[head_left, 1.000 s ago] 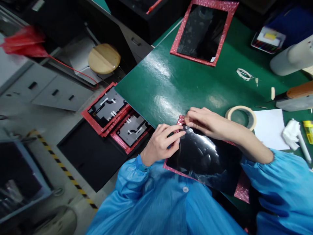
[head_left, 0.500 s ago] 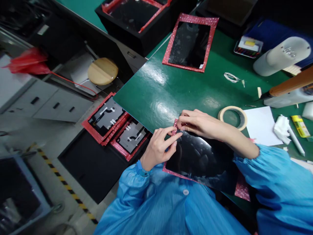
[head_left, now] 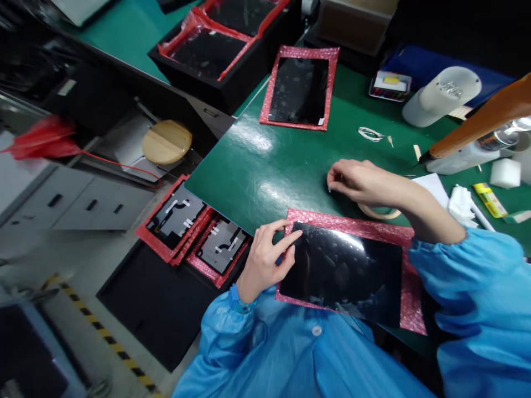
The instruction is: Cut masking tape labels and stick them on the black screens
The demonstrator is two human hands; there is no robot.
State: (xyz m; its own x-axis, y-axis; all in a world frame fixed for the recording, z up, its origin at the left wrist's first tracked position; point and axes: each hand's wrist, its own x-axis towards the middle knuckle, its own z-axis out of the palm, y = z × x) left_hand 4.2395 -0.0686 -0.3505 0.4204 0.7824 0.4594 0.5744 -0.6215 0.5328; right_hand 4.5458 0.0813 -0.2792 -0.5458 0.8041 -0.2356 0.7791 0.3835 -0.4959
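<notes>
At near edge of green table [head_left: 290,166]: black panel [head_left: 344,271], lying on pink bubble wrap [head_left: 412,298], with left hand [head_left: 265,260] at far-left corner, fingers loosely spread, index fingertip on or just above the surface. Beyond the panel and apart from it: right hand [head_left: 360,182], fingers curled with tips drawn together, cannot tell whether gripping anything; tape roll [head_left: 379,215] partly hidden by the same hand. On far part of table: second black panel [head_left: 298,91], on reddish wrapping [head_left: 309,52].
</notes>
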